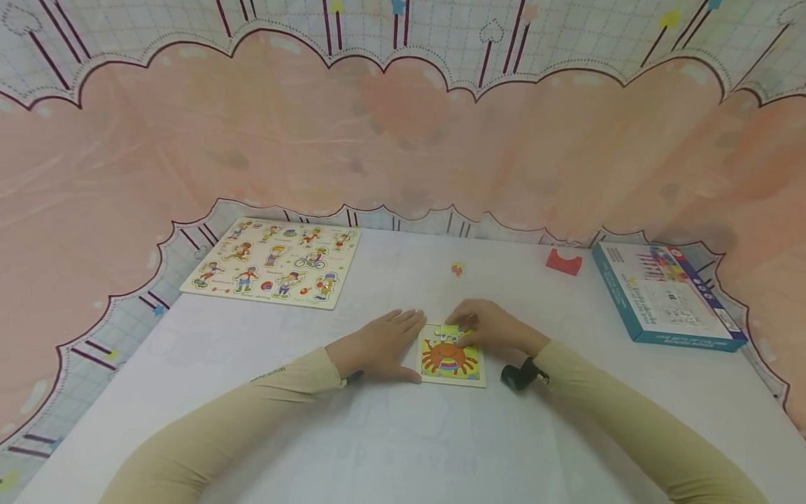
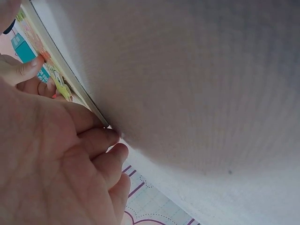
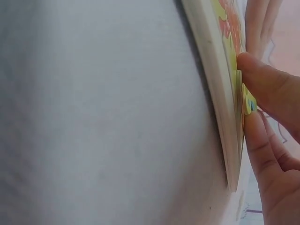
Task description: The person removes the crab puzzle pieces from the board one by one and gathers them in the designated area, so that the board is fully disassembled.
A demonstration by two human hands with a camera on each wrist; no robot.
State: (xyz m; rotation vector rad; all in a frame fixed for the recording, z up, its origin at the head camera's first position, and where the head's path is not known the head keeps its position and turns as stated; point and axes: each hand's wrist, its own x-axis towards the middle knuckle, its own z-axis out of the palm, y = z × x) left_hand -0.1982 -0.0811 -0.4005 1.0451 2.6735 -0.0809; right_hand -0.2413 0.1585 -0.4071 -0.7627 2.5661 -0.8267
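Observation:
A small square crab puzzle (image 1: 448,357) lies flat on the white table, an orange crab on yellow in a pale wooden frame. Along its left edge rests my left hand (image 1: 384,346), fingers extended near the far corner and thumb at the near one. My right hand (image 1: 494,327) is over the puzzle's far right corner. Between its thumb and finger it pinches a yellow puzzle piece (image 3: 250,101), tilted up from the board in the right wrist view. In the left wrist view, the fingers of my left hand (image 2: 61,154) touch the wooden edge.
At the back left lies a larger picture board (image 1: 271,262) with child figures. A tiny loose piece (image 1: 457,269) lies beyond the puzzle. A red curved block (image 1: 563,262) and a teal-sided box (image 1: 670,297) stand at the back right. A patterned curtain (image 1: 403,140) borders the table.

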